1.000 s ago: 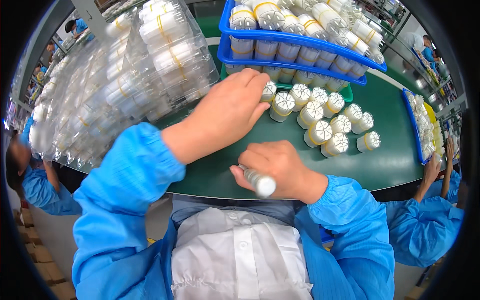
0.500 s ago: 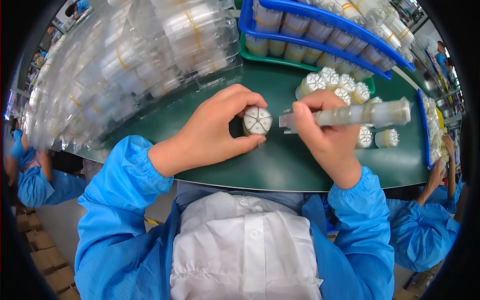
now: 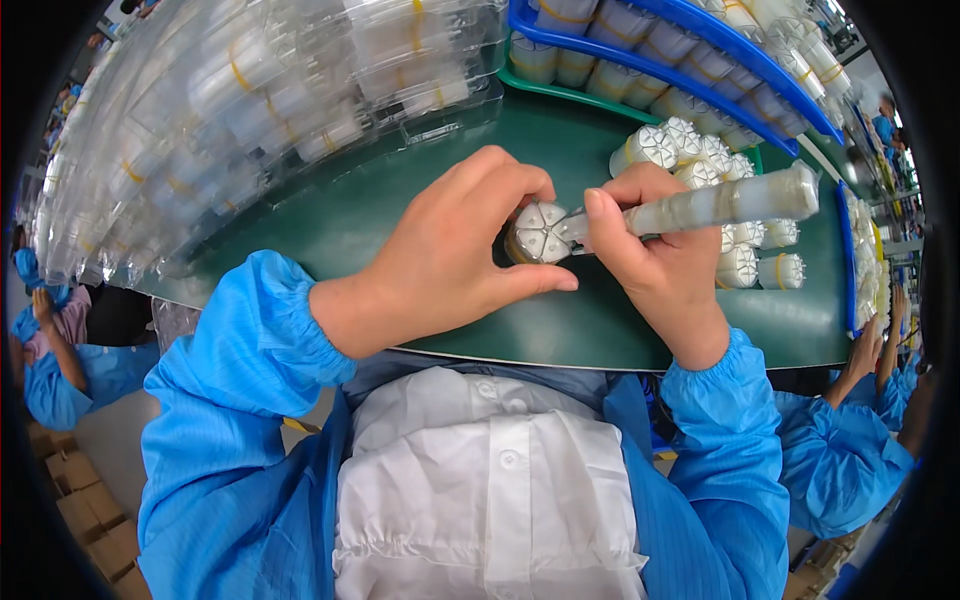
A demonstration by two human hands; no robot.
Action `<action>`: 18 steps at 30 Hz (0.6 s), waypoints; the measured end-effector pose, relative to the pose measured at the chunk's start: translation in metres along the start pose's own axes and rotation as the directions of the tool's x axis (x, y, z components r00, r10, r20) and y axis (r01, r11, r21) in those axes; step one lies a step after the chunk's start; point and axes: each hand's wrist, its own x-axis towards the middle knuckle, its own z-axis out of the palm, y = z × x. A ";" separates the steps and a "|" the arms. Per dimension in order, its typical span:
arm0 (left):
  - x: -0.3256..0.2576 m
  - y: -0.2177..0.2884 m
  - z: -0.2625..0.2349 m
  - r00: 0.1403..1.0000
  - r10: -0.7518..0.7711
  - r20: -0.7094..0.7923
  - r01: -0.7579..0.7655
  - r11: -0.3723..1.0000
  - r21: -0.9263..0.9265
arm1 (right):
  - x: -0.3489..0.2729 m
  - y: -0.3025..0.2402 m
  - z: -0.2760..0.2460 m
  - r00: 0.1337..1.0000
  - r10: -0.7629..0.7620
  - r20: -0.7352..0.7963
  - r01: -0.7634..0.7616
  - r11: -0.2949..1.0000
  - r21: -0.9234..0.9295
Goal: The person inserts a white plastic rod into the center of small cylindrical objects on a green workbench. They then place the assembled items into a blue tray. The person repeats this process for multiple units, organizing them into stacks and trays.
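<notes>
My left hand curls its thumb and fingers around a short white cylinder. The cylinder's round top is split by ribs into wedge-shaped segments. In my right hand is a thick stick-like tool, its pale handle seemingly wrapped in clear tape, its back end pointing right. The tool's narrow front end meets the right side of the cylinder's top; its exact tip is hard to make out. Beyond my right hand stand several similar white cylinders, some of them in banded bundles.
Stacked clear plastic trays with banded pale parts fill the left of the green table. At the back right, a blue tray sits above a green tray. Another blue tray stands far right. Blue-sleeved people work on both sides.
The tool's front end has come from a gap on the right to the cylinder's top. My left hand still surrounds the cylinder. The whole view has shifted slightly.
</notes>
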 end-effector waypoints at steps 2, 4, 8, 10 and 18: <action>0.001 0.001 -0.001 1.000 -0.031 0.003 0.031 0.999 -0.011 | 0.002 -0.002 0.000 0.999 -0.039 0.019 0.039 0.999 -0.007; -0.001 0.001 -0.001 1.000 -0.013 0.012 0.013 1.000 0.025 | -0.001 0.001 0.000 0.998 -0.067 -0.011 0.067 0.998 0.017; -0.001 0.002 0.001 0.998 0.062 -0.034 -0.063 0.998 -0.016 | -0.001 -0.004 -0.003 0.991 0.094 -0.090 -0.079 0.983 0.165; 0.000 0.005 -0.001 0.998 0.057 -0.015 -0.057 0.998 -0.041 | -0.001 -0.003 -0.002 0.995 0.082 -0.059 -0.075 0.990 0.117; 0.001 0.003 0.000 0.999 0.036 0.010 -0.037 0.999 0.039 | 0.000 0.001 0.000 1.000 -0.021 0.008 0.021 0.999 0.026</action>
